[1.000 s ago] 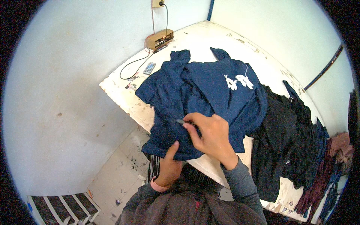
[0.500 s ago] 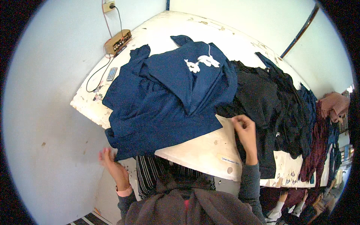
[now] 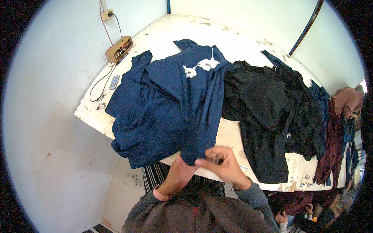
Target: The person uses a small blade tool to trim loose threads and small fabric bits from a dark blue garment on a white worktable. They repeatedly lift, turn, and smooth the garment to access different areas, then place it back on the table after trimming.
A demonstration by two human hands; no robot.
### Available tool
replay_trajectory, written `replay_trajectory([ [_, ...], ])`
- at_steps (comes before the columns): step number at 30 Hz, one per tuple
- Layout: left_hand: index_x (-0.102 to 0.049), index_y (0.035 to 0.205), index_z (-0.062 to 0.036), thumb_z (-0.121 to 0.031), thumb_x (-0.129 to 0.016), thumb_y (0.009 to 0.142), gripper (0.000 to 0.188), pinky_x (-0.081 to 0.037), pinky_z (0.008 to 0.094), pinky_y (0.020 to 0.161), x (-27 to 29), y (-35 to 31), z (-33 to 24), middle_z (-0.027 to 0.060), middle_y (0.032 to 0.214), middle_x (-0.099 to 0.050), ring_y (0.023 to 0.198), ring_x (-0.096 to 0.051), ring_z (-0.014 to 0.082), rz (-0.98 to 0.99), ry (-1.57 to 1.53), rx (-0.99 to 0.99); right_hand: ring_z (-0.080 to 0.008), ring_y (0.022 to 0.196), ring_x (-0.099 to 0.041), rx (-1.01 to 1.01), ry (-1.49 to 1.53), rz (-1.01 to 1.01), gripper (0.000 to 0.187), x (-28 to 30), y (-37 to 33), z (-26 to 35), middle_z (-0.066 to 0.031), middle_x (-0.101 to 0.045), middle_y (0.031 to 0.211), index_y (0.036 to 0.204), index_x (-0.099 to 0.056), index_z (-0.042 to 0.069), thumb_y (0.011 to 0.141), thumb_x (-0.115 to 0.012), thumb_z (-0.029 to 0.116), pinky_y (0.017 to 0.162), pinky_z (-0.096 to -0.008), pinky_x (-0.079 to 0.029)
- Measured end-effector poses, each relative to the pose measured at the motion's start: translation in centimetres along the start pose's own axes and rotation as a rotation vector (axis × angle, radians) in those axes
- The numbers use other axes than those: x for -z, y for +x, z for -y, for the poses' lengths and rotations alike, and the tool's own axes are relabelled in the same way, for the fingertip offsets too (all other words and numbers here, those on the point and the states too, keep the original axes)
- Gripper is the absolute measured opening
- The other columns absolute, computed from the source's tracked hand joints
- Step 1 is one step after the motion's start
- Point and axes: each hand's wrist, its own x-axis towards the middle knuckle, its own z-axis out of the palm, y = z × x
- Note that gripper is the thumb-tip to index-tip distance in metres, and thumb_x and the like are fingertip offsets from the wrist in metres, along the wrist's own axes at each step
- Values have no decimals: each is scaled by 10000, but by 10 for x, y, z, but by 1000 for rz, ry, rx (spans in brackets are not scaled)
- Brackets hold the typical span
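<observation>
A navy blue button-up shirt (image 3: pixel 167 116) with white flower trim lies spread on the white table, its buttoned front edge running down toward me. My left hand (image 3: pixel 179 175) is closed on the shirt's lower hem, the fingers partly covered by the cloth. On the other side of the same corner, my right hand (image 3: pixel 227 165) has its fingers curled and its thumb at the hem, pinching the front edge just below a button. The corner hangs slightly over the table's near edge.
Black garments (image 3: pixel 264 101) lie to the right, with maroon clothing (image 3: pixel 330 147) beyond. A small brown box with wires (image 3: pixel 119 49) and a grey remote control (image 3: pixel 114 82) are on the table (image 3: pixel 155 31) at left. Another person's hands (image 3: pixel 281 217) show at lower right.
Both hands have come together at the shirt's lower corner, the left moving right and the right moving down and left. The shirt's front panel now hangs straighter, showing its buttons.
</observation>
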Motion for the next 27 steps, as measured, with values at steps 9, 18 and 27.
replay_trajectory([
  [9, -511, 1391, -39, -140, -544, 1035, 372, -537, 480, 1000, -34, 10, -27, 130, 1328, -627, 1180, -638, 309, -341, 104, -39, -147, 693, -639, 114, -531, -450, 203, -4, -42, 9, -102, -709, 880, 942, -642, 0, 833, -776, 106, 648, -288, -506],
  [18, -492, 1393, -50, -150, -538, 1042, 367, -554, 464, 981, -30, 10, -22, 130, 1325, -623, 1163, -647, 292, -314, 124, -92, -241, 603, -656, 199, -845, -447, 225, -6, -32, 17, -85, -693, 757, 945, -659, 45, 824, -796, 175, 575, -326, -466],
  [27, -530, 1366, -44, -121, -558, 1027, 348, -563, 442, 959, -37, 9, -22, 128, 1293, -647, 1124, -667, 281, -375, 120, -82, -189, 570, -599, 495, -1154, -452, 218, 0, -21, 10, -24, -681, 753, 929, -676, 84, 788, -802, 192, 538, -335, -351],
])
